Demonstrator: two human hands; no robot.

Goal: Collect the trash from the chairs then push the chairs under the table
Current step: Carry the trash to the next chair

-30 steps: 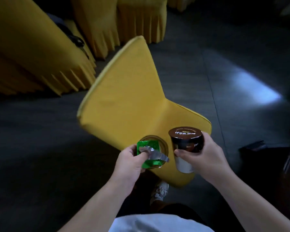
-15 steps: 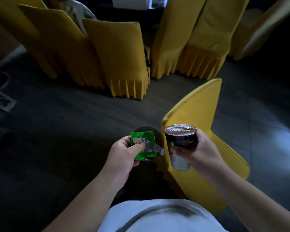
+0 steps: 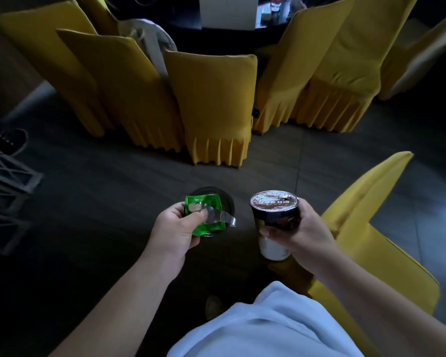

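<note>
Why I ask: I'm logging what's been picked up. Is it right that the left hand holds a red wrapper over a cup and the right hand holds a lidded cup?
Not quite: the head view shows the wrapper in the left hand is green, not red. The rest stands.

Seven yellow-covered chairs show: one near chair at the lower right with its back tilted, three in a row at the upper left, two at the upper right, and one cut off by the right edge. One dark table stands behind them. Two hands are in view, a left hand and a right hand. There are two cups: a clear cup and a lidded cup. One green wrapper lies across the clear cup. One pale bag hangs over a chair back.
</note>
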